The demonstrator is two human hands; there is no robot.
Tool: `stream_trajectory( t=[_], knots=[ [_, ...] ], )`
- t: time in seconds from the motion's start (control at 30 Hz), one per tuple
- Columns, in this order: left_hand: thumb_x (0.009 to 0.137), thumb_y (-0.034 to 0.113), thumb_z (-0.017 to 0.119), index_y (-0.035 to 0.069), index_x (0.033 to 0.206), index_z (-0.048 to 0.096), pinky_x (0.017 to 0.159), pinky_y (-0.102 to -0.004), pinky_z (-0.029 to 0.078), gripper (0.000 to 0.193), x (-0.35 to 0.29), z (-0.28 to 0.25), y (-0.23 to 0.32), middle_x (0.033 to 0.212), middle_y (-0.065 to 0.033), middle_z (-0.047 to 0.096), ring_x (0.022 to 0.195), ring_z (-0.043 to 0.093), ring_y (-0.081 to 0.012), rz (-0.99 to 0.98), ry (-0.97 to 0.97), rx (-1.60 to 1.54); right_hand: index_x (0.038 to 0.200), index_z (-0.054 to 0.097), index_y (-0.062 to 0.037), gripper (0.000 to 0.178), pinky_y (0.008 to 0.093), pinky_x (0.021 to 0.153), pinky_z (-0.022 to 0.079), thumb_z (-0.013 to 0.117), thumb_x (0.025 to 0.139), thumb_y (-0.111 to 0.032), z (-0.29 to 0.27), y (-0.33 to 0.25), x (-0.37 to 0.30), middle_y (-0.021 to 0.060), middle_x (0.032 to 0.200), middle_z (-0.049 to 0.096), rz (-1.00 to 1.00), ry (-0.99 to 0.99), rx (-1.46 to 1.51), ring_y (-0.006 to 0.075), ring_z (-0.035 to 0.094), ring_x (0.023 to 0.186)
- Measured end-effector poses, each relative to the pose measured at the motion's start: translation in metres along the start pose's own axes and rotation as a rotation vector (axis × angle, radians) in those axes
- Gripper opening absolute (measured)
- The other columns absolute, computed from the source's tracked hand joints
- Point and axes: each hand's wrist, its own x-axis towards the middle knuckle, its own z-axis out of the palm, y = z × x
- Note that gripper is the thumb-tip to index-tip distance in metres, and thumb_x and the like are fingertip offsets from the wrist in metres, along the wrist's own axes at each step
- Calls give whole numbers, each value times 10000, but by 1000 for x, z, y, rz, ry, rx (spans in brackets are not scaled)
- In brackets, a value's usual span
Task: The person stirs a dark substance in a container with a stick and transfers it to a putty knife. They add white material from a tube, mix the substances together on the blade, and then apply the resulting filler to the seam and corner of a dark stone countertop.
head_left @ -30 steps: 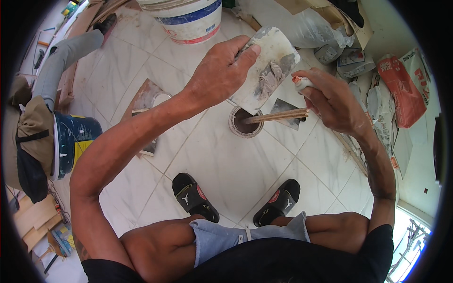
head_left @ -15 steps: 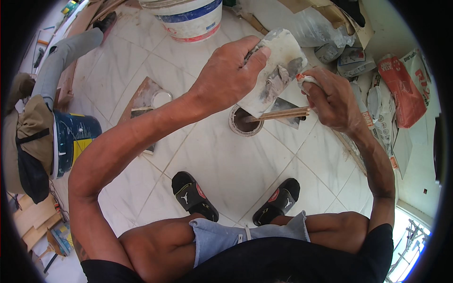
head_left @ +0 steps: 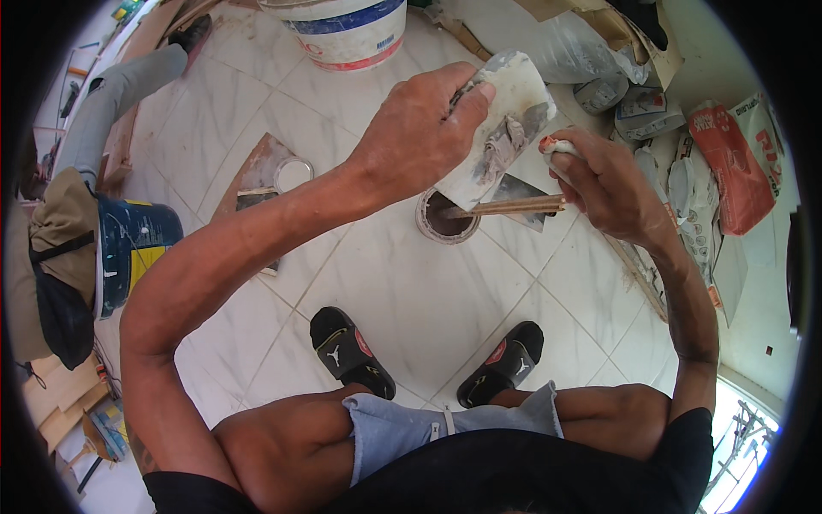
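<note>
Whitish and scuffed, a flat rectangular board lies slantwise at one o'clock from the middle of the view, its far end at one, its near end toward seven. The person's left hand grips its left long edge at twelve o'clock, thumb pressed flat on the upper face, the other fingers mostly hidden. The right hand, at two o'clock, is curled narrowly around a small whitish object, whose orange-red end points to ten; only a slim gap shows between that end and the board's right edge.

The board's near corner overlaps the rim of a round can just above the centre; whether they touch cannot be told. Open room lies from the can toward six o'clock, where bare tile floor runs down between a left sandal at seven and a right sandal at five.

On the board sits a lumpy, ridged smear of grey-beige paste, with darker grey stains beside it. The can's mouth is crusted, its inside brown; thin wooden sticks project from it toward three, over a flat dark plate. A smooth white bucket stands between eleven and twelve, a paint-flecked dark blue bucket at nine, and a creased red sack between two and three.
</note>
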Motion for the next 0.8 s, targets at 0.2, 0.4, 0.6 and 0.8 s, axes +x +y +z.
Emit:
stream_trajectory(
  t=[0.2, 0.4, 0.6, 0.8],
  knots=[
    [1007, 257, 493, -48, 941, 589, 678, -435, 460, 326, 0, -3, 5, 741, -215, 605, 661, 558, -347, -8, -11, -26, 988, 612, 26, 140, 384, 589, 477, 529, 956, -83, -6, 6, -1, 117, 867, 611, -216, 71, -145, 242, 615, 639],
    [1048, 291, 495, 2, 901, 557, 612, -297, 362, 331, -2, 1, 6, 692, 0, 400, 663, 360, -95, 41, 13, -28, 995, 619, 37, 144, 397, 603, 486, 547, 930, -70, 2, 7, 1, 133, 893, 638, -180, 122, -132, 260, 630, 647],
    [1044, 286, 500, -7, 903, 556, 633, -310, 373, 330, -2, 2, 8, 695, -17, 414, 669, 374, -116, 52, 21, -32, 1011, 624, 34, 195, 377, 600, 488, 531, 929, -116, 7, 6, 1, 145, 675, 629, 1, 168, 69, 273, 641, 599],
    [1043, 286, 504, -6, 910, 562, 636, -311, 375, 326, -3, 2, 9, 696, -21, 418, 670, 377, -117, 69, 39, -35, 1010, 624, 35, 204, 368, 598, 485, 512, 932, -118, 9, 7, 2, 138, 654, 629, 51, 165, 83, 253, 637, 594]
  ],
)
